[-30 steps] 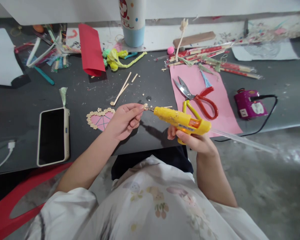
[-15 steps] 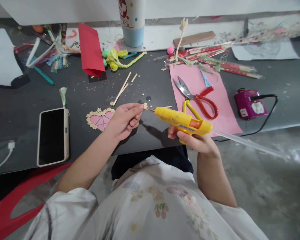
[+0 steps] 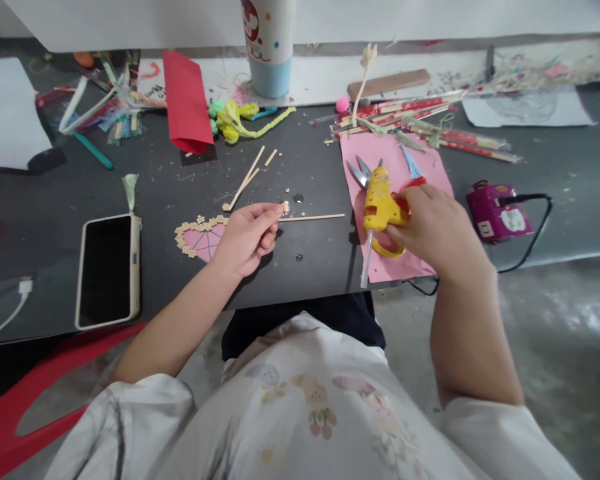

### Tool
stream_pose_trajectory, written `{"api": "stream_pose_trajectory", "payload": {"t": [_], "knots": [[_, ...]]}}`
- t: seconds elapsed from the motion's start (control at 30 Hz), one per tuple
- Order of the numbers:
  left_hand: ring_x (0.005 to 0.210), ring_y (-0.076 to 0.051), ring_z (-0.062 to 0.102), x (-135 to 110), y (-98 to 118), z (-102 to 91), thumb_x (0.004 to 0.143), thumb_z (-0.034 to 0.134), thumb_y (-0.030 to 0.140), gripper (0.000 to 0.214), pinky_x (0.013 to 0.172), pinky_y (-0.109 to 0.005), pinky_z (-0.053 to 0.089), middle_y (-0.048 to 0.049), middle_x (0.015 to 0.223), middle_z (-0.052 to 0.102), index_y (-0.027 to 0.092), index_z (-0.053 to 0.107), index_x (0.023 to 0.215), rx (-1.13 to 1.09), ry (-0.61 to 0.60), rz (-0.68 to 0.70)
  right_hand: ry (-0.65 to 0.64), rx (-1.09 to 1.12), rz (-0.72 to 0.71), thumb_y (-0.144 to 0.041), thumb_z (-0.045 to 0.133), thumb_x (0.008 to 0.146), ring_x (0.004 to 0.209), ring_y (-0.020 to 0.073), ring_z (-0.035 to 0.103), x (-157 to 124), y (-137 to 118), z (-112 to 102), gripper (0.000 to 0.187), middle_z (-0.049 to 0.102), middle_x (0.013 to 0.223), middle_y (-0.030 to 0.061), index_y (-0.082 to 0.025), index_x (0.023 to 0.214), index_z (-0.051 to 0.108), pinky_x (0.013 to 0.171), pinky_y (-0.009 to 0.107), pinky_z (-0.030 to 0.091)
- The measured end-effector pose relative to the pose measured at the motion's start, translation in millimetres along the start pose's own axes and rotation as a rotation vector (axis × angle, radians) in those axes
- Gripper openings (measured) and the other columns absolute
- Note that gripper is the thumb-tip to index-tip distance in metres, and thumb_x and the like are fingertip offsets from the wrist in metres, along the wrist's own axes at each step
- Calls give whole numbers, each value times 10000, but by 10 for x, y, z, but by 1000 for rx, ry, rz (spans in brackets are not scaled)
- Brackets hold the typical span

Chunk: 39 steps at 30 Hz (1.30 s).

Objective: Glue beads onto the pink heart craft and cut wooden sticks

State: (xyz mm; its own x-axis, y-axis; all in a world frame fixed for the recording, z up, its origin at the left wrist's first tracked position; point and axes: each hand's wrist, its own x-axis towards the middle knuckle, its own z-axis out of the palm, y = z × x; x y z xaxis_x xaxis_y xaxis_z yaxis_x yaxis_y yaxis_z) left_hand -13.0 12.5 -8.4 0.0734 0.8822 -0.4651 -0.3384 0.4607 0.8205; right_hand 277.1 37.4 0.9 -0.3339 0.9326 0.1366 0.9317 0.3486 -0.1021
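My left hand (image 3: 247, 237) pinches a tiny pale bead (image 3: 285, 207) between thumb and forefinger, above the dark table (image 3: 55, 200). Just left of it lies a pink paper heart (image 3: 203, 238) edged with the same pale beads. A thin wooden stick (image 3: 313, 217) lies right of the bead. My right hand (image 3: 433, 227) grips a yellow glue gun (image 3: 379, 203), which rests nozzle-away on a pink paper sheet (image 3: 433, 167), its clear glue stick (image 3: 365, 260) pointing toward me. Red-handled scissors (image 3: 363, 172) lie mostly hidden behind the gun and hand.
A phone (image 3: 109, 269) with a cable lies at the left. A purple corded device (image 3: 497, 212) sits at the right. Folded red paper (image 3: 185, 100), yarn, sticks, craft scraps and a tall cup (image 3: 267, 43) crowd the back. A red chair edge (image 3: 25, 413) shows lower left.
My right hand has swung the glue gun away from the bead and set it down on the pink sheet over the scissors. The left hand still pinches the bead in nearly the same place.
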Motion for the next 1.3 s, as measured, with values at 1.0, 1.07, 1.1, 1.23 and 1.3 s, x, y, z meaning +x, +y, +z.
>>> {"api": "stream_pose_trajectory", "payload": {"t": [1.0,1.07,1.1,1.23,1.3], "knots": [[351,11,345,-10,28,2,755,722,263,167,313,-127,205,91,548,466,151,604,791,-41,8,5,-322,-117,-521,-166,487,920,776,197,630,731,-906,164,217,699,889,70,-190,927,702,597,305,293],[350,11,347,-12,28,-1,757,720,261,161,311,-126,204,90,549,467,152,605,788,-40,9,11,-314,-101,-525,-156,484,915,768,197,626,727,-897,177,212,701,888,78,-180,897,693,605,305,307],[350,11,348,-12,27,-3,760,718,258,156,311,-126,203,89,550,468,152,606,785,-40,8,14,-304,-83,-522,-155,482,915,766,197,624,722,-885,184,210,702,886,83,-177,892,690,612,305,318],[348,10,348,-13,24,-6,768,705,249,136,311,-122,205,86,544,472,150,612,782,-57,2,13,-214,114,-448,-155,506,895,779,200,620,679,-811,181,186,706,894,87,-164,913,691,652,307,380],[347,9,348,-14,24,-3,766,706,250,136,310,-123,205,86,540,472,148,620,795,-66,-4,3,-131,323,-398,-159,544,879,769,182,614,638,-792,158,158,707,871,69,-163,905,699,667,300,409]]}}
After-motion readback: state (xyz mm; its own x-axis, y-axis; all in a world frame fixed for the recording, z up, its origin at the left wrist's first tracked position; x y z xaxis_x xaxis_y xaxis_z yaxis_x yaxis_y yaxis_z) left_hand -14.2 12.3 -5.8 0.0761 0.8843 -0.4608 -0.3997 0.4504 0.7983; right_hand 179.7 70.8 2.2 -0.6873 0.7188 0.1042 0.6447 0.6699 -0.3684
